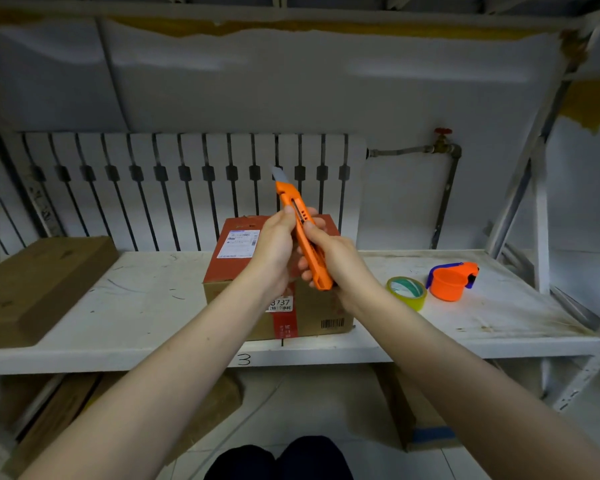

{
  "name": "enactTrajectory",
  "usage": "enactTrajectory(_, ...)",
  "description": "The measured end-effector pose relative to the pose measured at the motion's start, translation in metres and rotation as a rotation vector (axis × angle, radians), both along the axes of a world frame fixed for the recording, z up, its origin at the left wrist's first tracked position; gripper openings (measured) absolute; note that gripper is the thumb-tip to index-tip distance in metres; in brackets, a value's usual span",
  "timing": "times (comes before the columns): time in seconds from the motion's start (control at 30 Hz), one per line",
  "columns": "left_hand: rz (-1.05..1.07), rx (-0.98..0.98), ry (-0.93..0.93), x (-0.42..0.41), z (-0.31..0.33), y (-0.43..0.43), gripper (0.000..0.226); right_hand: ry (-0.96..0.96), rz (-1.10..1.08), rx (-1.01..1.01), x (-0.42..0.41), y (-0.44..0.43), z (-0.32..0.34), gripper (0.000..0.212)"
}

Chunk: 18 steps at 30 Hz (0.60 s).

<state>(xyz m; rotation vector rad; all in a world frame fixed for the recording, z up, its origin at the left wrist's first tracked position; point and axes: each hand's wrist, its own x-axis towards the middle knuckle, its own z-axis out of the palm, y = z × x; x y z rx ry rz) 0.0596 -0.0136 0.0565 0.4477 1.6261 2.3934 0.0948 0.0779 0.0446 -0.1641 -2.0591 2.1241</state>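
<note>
While both hands are raised over the shelf (153, 306), they share an orange utility knife (302, 237), held in the air in front of a sealed cardboard box (232, 313). The left hand (274, 244) has its grip closed around the upper half of the handle, thumb lying by the slider slot. The right hand (336, 258) has its grip closed around the lower half, fingers curled round it. The knife tilts with its blade (277, 173) out and pointing toward 11 o'clock, its butt end toward 5 o'clock.

The box, topped with red tape and a white shipping label, stands on the shelf at mid-width. At 3 o'clock from it lies a yellow-green tape roll (406, 292), and just beyond that an orange tape dispenser (451, 282). At 9 o'clock lies a flat brown carton (32, 285). A white radiator (174, 181) runs along the wall at 12 o'clock.
</note>
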Motion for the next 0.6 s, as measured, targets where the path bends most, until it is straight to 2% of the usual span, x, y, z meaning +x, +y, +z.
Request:
enactTrajectory(0.27,0.032,0.008,-0.035,0.010,0.001,-0.007,0.041,-0.032,0.058,-0.086,0.008,-0.008,0.004,0.031)
enactTrajectory(0.6,0.080,-0.011,-0.069,0.004,-0.001,-0.020,0.044,-0.049,0.273,-0.218,0.008,-0.012,0.000,0.018)
